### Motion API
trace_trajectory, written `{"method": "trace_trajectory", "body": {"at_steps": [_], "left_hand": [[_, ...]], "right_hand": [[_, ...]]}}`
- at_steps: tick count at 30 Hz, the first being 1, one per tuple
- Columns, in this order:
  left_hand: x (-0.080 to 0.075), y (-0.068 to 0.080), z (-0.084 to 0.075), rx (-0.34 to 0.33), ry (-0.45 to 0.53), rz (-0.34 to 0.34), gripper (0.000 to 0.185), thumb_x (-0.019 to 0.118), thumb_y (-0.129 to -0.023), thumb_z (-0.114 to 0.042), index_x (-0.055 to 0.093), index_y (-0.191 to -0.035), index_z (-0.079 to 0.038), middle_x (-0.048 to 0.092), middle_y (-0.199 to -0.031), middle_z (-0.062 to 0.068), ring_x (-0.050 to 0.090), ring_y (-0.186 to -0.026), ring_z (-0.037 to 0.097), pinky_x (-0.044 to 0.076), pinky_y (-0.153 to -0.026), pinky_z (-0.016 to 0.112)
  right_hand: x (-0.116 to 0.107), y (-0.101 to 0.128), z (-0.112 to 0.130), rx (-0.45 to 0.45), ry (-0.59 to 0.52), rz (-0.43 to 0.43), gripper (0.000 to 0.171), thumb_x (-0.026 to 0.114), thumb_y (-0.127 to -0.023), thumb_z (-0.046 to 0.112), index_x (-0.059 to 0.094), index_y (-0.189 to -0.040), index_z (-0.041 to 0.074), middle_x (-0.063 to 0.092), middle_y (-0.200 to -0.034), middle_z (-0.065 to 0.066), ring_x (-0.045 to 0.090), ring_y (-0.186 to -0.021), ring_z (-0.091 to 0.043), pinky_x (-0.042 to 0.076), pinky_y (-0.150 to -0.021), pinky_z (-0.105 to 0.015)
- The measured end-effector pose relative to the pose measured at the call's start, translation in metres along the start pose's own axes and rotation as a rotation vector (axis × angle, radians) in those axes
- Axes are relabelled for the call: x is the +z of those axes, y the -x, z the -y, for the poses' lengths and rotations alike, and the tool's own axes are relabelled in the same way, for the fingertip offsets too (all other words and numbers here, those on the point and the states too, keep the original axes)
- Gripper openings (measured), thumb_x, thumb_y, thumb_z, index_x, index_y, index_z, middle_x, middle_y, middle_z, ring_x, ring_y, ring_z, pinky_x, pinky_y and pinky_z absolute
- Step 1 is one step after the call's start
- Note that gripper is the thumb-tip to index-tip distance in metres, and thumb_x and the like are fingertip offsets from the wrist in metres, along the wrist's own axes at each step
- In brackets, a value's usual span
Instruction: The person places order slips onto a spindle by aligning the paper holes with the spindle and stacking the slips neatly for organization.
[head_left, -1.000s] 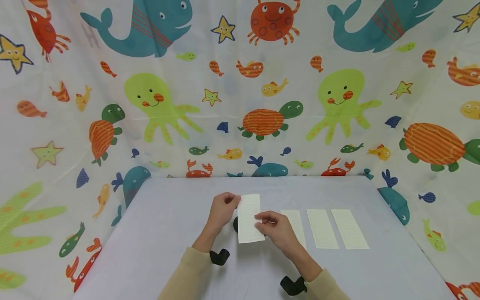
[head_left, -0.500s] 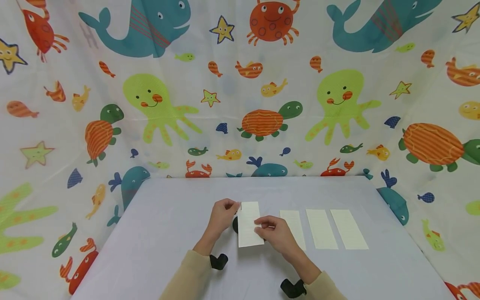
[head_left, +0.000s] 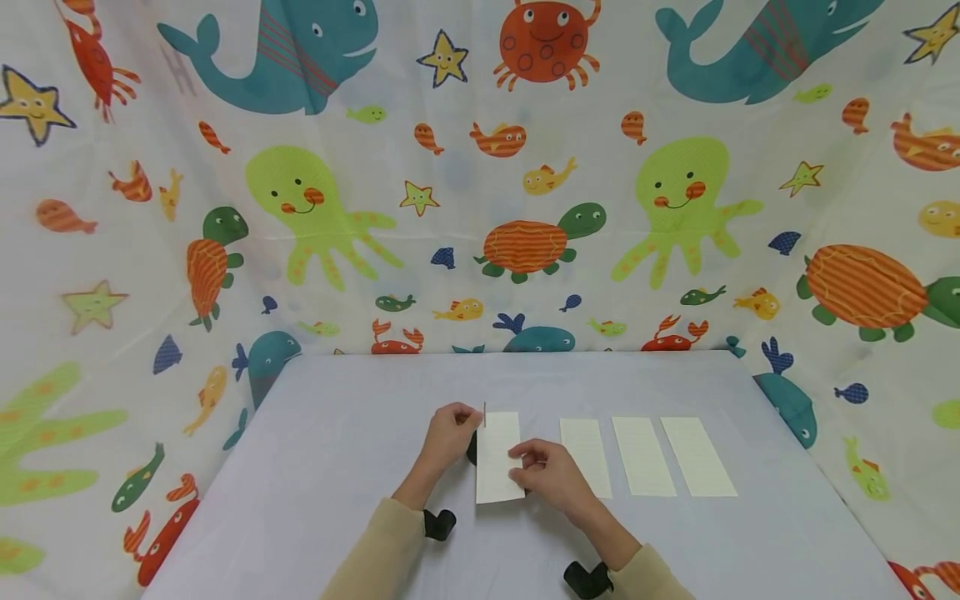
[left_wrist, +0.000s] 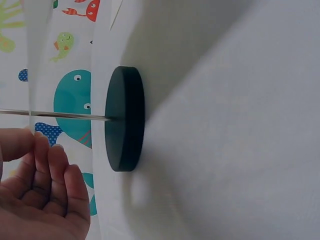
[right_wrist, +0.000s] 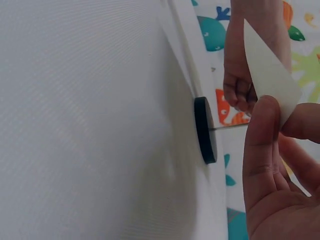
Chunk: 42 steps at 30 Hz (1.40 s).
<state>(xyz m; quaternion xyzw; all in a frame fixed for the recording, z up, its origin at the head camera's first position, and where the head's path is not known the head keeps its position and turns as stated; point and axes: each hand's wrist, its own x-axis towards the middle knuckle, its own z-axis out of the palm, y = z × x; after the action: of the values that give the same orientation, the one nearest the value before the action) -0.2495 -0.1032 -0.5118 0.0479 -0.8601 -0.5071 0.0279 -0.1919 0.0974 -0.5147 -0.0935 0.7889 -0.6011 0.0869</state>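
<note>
While both hands work near the middle of the tabletop (head_left: 345, 433), a slip of cream paper (head_left: 498, 454) is held upright between them, just above a round black base (left_wrist: 125, 119) with a thin metal spike (left_wrist: 65, 115) standing out of its centre. At the slip's far left corner, the left hand (head_left: 448, 432) has its fingers curled in beside the spike's tip; whether it pinches the paper or only hovers there cannot be told from the head view, and the left wrist view shows its fingers loosely curled with nothing plainly in them. On the slip's right edge, the right hand (head_left: 547, 473) pinches the paper between thumb and forefinger, which the right wrist view shows plainly. To the right of the hands, 3 more paper strips (head_left: 643, 457) lie flat in a row on the tabletop, side by side and slightly apart. Behind the tabletop and on both sides hangs a sea-creature curtain (head_left: 525, 167), printed with whales, crabs, turtles and octopuses
</note>
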Motion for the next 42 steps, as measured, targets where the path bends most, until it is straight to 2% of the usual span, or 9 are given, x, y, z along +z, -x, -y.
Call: {"method": "trace_trajectory", "body": {"at_steps": [6,19,32,42], "left_hand": [[0.004,0.0,0.007,0.003,-0.05,0.019,0.015,0.068,-0.097,-0.019,0.069,-0.099,-0.005,0.062,-0.085,0.004,0.055,-0.077,0.019,0.049,-0.066,0.032],[0.009,0.0,0.021,0.028,-0.147,0.06,0.013,0.068,-0.097,-0.018,0.067,-0.092,-0.006,0.059,-0.079,0.002,0.053,-0.072,0.017,0.045,-0.062,0.03],[0.009,-0.003,0.028,0.154,-0.266,0.107,0.013,0.067,-0.095,-0.016,0.063,-0.086,-0.007,0.054,-0.072,0.0,0.05,-0.066,0.015,0.043,-0.059,0.03],[0.01,-0.002,0.028,0.128,-0.25,0.102,0.011,0.071,-0.093,-0.015,0.063,-0.09,-0.008,0.053,-0.074,0.0,0.05,-0.067,0.016,0.042,-0.059,0.03]], "right_hand": [[0.002,0.003,-0.005,-0.01,0.06,-0.007,0.023,0.077,-0.085,0.008,0.072,-0.107,0.002,0.057,-0.08,-0.001,0.055,-0.063,-0.013,0.045,-0.055,-0.025],[0.006,0.009,-0.012,-0.03,0.134,0.046,0.022,0.075,-0.084,0.004,0.071,-0.105,0.0,0.059,-0.076,0.0,0.055,-0.058,-0.011,0.044,-0.049,-0.024],[0.008,0.01,-0.017,-0.06,0.236,0.069,0.022,0.074,-0.082,-0.001,0.071,-0.103,-0.001,0.057,-0.073,0.001,0.052,-0.057,-0.011,0.042,-0.05,-0.023],[0.007,0.009,-0.019,-0.072,0.264,0.087,0.02,0.074,-0.083,0.001,0.071,-0.103,0.0,0.057,-0.072,0.001,0.054,-0.057,-0.011,0.042,-0.051,-0.023]]}}
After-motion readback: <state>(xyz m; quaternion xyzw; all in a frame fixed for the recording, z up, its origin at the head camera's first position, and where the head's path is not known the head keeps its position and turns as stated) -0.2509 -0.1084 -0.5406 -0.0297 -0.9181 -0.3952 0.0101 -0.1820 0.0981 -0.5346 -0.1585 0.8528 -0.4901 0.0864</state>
